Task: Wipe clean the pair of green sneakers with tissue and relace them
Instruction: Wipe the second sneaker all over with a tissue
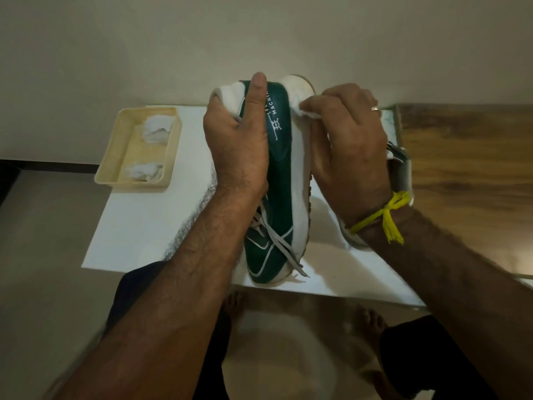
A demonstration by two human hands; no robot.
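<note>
Left hand (239, 134): fingers curled into the collar of the green sneaker (281, 168), thumb laid straight along the heel panel beside the white printed lettering; it holds the shoe raised on its side above the white sheet (138, 226), heel away from the person, toe toward them. Right hand (349, 145): fingers bent, pinching a small wad of white tissue (307, 109) against the white midsole near the heel; a ring on one finger, a yellow thread (383, 217) tied at the wrist. Sneaker: green upper with pale trim lines, white sole edge turned to the right, grey laces (281, 246) hanging loose over the forefoot. Second sneaker (402, 168): mostly hidden behind the right hand and wrist, only a grey-white part and a strip of sole showing, lying on the sheet. Cream plastic tray (115, 157): at the sheet's far left corner, holding two crumpled white tissues. Wooden surface (467, 168): to the right of the sheet. Below the table edge: the person's bare feet on a pale floor.
</note>
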